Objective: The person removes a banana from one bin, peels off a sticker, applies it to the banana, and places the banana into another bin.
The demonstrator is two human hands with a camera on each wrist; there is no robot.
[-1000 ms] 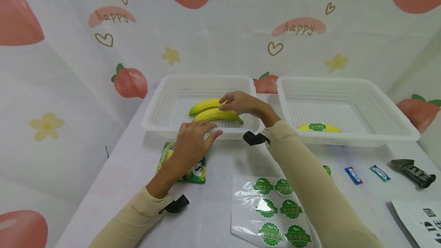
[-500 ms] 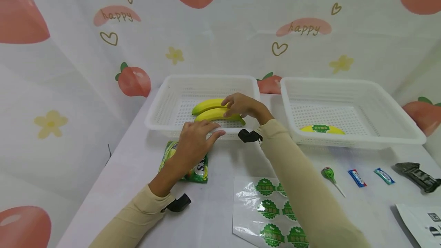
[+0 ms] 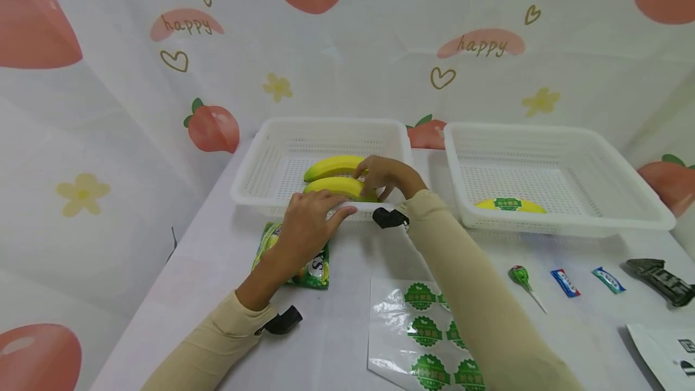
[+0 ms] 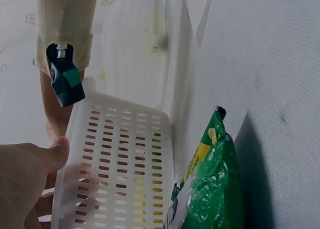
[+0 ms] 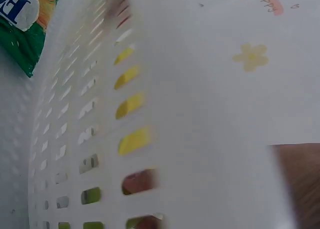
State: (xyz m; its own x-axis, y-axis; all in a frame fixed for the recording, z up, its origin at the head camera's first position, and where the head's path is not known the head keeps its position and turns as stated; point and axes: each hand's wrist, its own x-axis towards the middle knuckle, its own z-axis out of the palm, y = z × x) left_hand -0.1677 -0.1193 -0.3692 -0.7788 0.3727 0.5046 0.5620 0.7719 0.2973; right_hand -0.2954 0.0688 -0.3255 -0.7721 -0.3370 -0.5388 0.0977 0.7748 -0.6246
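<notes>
Two yellow bananas lie one behind the other in the left white basket [image 3: 271,198]. My right hand [image 3: 388,175] reaches in from the right, its curled fingers gripping the right end of the front banana [image 3: 336,186]. That hand partly covers the right end of the rear banana [image 3: 333,166] too. My left hand [image 3: 306,222] is at the basket's front rim, fingers loosely bent over it and thumb stretched to the right. In the left wrist view, the left thumb [image 4: 59,153] is right at the rim. Yellow shows through the slots in the right wrist view.
A green snack bag [image 3: 317,267] lies under my left forearm. The right white basket [image 3: 570,222] holds a yellow stickered item [image 3: 510,205]. A green sticker sheet [image 3: 391,343], lollipop [image 3: 521,279], small wrapped candies [image 3: 564,282] and black packet [image 3: 662,281] lie in front.
My right hand has moved down from above the bananas and closed on the front one, which has shifted slightly toward me. The left hand has stayed at the rim.
</notes>
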